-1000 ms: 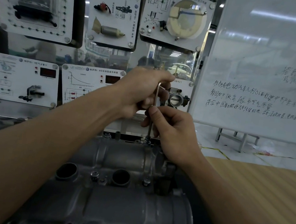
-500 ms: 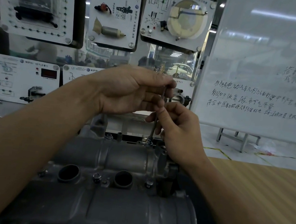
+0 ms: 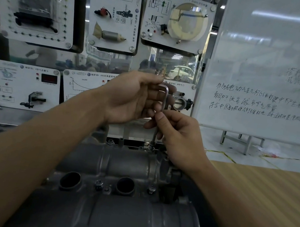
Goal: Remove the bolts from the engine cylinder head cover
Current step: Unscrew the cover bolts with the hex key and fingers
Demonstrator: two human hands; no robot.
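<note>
Hex key upright on a far-edge bolt, both my hands on it.

Nearest me lies the grey cover (image 3: 113, 213), on the left of a wooden table (image 3: 268, 195); two bolts (image 3: 99, 183) sit by its round holes. Past them, my right hand (image 3: 180, 138) pinches the shaft of the key (image 3: 165, 98) between thumb and curled fingers. The tip meets the far bolt (image 3: 151, 145) at the cover's back edge. Above, my left hand (image 3: 134, 98) curls its fingers round the key's bent top. Behind are panels (image 3: 112, 13) and a whiteboard (image 3: 277, 54).
</note>
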